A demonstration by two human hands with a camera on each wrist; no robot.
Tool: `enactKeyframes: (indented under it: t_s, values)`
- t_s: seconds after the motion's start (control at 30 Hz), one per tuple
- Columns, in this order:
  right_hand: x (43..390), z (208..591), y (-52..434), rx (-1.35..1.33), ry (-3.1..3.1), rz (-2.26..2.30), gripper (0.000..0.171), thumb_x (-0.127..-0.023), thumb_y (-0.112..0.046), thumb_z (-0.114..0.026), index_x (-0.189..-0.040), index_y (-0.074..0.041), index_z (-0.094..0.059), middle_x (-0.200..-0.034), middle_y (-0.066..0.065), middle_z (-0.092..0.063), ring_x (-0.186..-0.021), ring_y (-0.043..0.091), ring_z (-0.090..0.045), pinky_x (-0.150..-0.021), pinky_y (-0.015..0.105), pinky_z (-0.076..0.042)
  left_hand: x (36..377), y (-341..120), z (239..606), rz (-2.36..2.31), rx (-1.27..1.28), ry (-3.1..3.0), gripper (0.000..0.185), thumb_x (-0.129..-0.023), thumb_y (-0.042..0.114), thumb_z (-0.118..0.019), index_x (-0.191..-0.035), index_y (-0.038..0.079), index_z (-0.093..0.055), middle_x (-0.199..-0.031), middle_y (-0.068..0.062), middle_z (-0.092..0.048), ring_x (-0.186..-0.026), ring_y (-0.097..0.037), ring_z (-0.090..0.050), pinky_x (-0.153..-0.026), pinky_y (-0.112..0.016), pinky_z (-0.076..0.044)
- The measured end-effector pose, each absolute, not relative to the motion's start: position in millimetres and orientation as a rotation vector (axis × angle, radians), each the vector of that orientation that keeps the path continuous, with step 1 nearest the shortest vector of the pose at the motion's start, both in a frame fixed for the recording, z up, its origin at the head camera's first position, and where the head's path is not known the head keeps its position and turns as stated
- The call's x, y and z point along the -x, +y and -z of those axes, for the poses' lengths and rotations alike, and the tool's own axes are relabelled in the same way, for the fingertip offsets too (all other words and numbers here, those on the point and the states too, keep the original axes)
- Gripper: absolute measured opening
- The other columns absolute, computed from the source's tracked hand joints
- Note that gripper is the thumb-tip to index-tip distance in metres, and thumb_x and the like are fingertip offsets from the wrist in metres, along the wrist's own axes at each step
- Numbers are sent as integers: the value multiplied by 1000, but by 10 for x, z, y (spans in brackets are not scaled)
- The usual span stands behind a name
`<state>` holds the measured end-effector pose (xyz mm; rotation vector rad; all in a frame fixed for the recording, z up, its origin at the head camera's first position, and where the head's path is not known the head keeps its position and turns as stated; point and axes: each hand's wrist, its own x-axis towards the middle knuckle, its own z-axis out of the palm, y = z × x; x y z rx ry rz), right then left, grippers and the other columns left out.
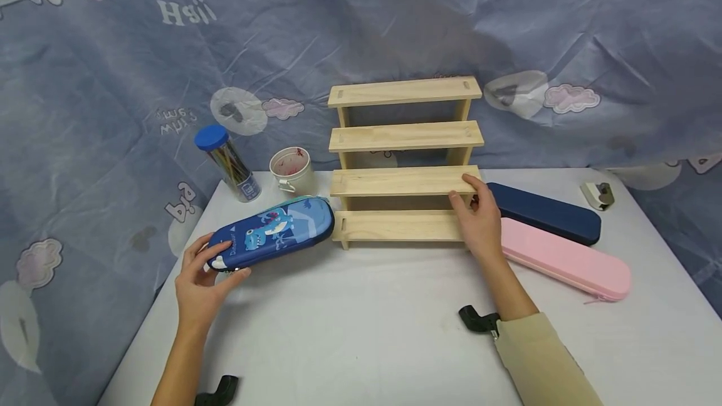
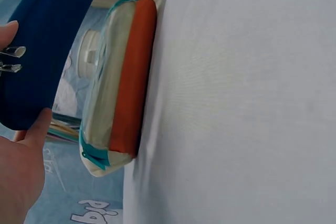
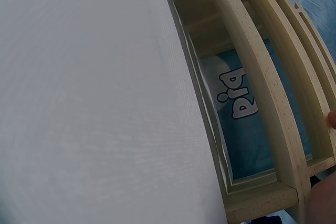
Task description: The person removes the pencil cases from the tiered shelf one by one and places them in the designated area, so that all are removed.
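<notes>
Blue-grey cartoon-printed cloth (image 1: 113,80) is hanging as a backdrop behind a white bench (image 1: 361,318). A four-tier stepped shelf of pale wood (image 1: 403,136) is standing at the middle of the bench, close to the back edge, and serves as the landmark.

The person's left hand (image 1: 198,281), well to the left of the shelf and nearer the front, is gripping the near end of a blue zippered pencil case printed with a cartoon dinosaur (image 1: 271,232). Its grip is curling round that end, with the thumb along the bottom edge and the fingers over the top. The case is tilting up off the bench, and its far end is almost reaching the shelf's lower left corner. In the left wrist view, an orange and clear pencil case with teal trim (image 2: 118,87) is lying on the bench just behind the blue one.

The right hand (image 1: 479,218) is resting at the shelf's right end, with its grip closing on the end of the second tier from the bottom, fingers on top and thumb in front.

Just right of the shelf, a long navy pencil case (image 1: 549,213) is lying flat, and a long pink pencil case (image 1: 566,259) is lying in front of it. Left of the shelf, a clear tube with a blue lid (image 1: 227,163) is standing beside a small white cup with a handle (image 1: 291,169).
</notes>
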<state>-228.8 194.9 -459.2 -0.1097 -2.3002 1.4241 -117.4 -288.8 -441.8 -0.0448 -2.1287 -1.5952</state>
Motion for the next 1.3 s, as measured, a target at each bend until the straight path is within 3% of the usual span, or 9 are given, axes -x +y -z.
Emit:
enactKeyframes:
  t_s: [0.5,0.77,0.9,1.13,1.2,1.3]
  values:
    - [2273,4583,1965,108,-2305,-1413,52,-92,-48,-59,-139,-27,-49,-123,5,-51,-104,26,-47,-90,41,-39,1029,-2977,4570,1800,-185,-2103,66,-58,-15,-85,-120,-2,-65,-143,-4,-36,-125,-34,-39,-91,-18,-45]
    - [2271,4580,1966,101,-2298,-1403,53,-92,-49,-59,-139,-27,-50,-117,4,-52,-98,25,-46,-85,39,-38,975,-3030,4640,1856,-356,-2179,70,-57,-8,-89,-122,-1,-64,-143,-2,-36,-120,-33,-43,-84,-15,-48]
    - [2268,4591,1947,101,-2299,-1412,53,-91,-49,-59,-139,-27,-50,-120,4,-52,-102,25,-47,-88,40,-39,952,-3060,4671,1744,-342,-2297,70,-56,-4,-91,-121,0,-65,-143,-2,-34,-121,-35,-42,-85,-12,-46]
    - [2269,4595,1945,100,-2292,-1405,52,-92,-47,-60,-138,-28,-51,-123,4,-53,-103,23,-48,-89,40,-40,920,-3106,4744,1480,-315,-2511,69,-56,14,-95,-119,6,-67,-143,-3,-35,-124,-32,-39,-85,-6,-40]
    - [2270,4587,1946,100,-2286,-1406,51,-92,-47,-61,-138,-27,-51,-123,5,-53,-104,23,-49,-90,40,-41,917,-3119,4745,1417,-330,-2589,69,-58,20,-95,-119,8,-66,-145,-4,-33,-127,-34,-35,-92,-12,-40]
    - [2275,4577,1949,95,-2286,-1412,52,-92,-46,-60,-139,-26,-51,-125,5,-53,-107,22,-49,-93,41,-41,914,-3137,4748,1381,-341,-2669,69,-59,24,-94,-119,9,-63,-147,-8,-30,-130,-35,-31,-103,-32,-39]
